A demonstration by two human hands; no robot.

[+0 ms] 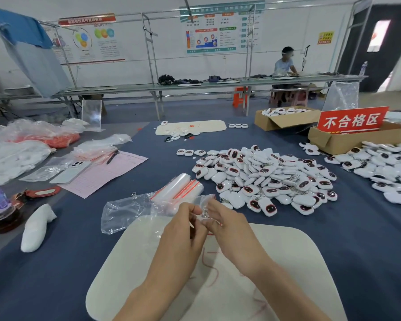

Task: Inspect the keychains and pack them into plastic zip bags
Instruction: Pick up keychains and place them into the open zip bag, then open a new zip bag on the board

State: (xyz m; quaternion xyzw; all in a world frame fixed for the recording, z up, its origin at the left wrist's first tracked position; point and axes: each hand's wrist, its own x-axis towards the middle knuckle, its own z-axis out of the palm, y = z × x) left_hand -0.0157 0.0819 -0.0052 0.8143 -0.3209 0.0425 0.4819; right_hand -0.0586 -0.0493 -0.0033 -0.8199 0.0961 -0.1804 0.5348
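My left hand (183, 230) and right hand (229, 228) are drawn together over the white mat (287, 251), fingers curled in, each pinching one side of a small clear zip bag (206, 205). One keychain (205, 213) sits between my fingertips at the bag's mouth. I can see its metal clasp, but the white body is mostly hidden behind my fingers, so I cannot tell how far in it has gone. I judge this to be the loading and sealing step. To do it well I should hold the mouth open with both thumbs, let the body drop to the bottom, tuck the chain fully below the red zip line so nothing snags, then press the strip from one end to the other. Count in hand: one bag, one keychain. Just beyond my fingers lies a bundle of fresh bags (183, 186) with red strips, too tightly stacked to count, and one loose, crumpled clear bag (123, 212) to its left. Farther right on the blue tabletop (67, 262) are two heaps of white keychains, the main pile (264, 179) and a second pile (387, 167) at the edge, each far too many to count. Behind them stand two cardboard boxes, an open box (280, 122) holding more keychains and a second box (347, 141) behind one red sign (352, 120). To my far left are one phone (71, 171), one pen (112, 156) and one pink form (116, 174).
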